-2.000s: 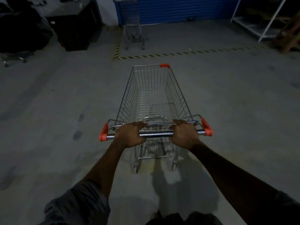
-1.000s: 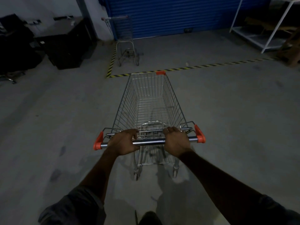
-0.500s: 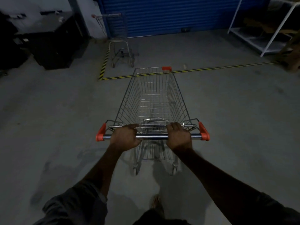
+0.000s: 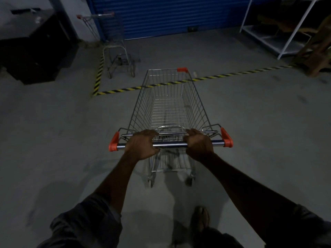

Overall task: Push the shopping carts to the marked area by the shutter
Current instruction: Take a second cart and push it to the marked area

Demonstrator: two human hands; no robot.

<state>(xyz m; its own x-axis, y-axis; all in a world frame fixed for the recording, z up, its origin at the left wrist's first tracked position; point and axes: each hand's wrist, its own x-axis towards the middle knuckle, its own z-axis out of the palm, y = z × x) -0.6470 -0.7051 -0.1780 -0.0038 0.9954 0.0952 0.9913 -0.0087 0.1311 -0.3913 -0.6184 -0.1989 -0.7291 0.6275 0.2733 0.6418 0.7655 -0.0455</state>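
Observation:
An empty wire shopping cart (image 4: 166,97) with orange handle caps stands on the grey floor in front of me. My left hand (image 4: 141,144) and my right hand (image 4: 198,144) both grip its chrome handle bar (image 4: 170,144). The cart's front edge reaches over the yellow-black floor tape (image 4: 232,73) that marks off the area before the blue shutter (image 4: 170,15). A second shopping cart (image 4: 114,42) stands inside the marked area at its left corner, close to the shutter.
A dark cabinet (image 4: 35,56) stands at the left, outside the tape. A white metal rack (image 4: 279,31) and wooden pieces (image 4: 318,45) are at the right. My foot in a sandal (image 4: 201,219) shows below the cart.
The cart and I have rolled forward toward the shutter. The tape line and the parked cart are nearer, and the cart's front now overlaps the tape. Both hands keep their grip.

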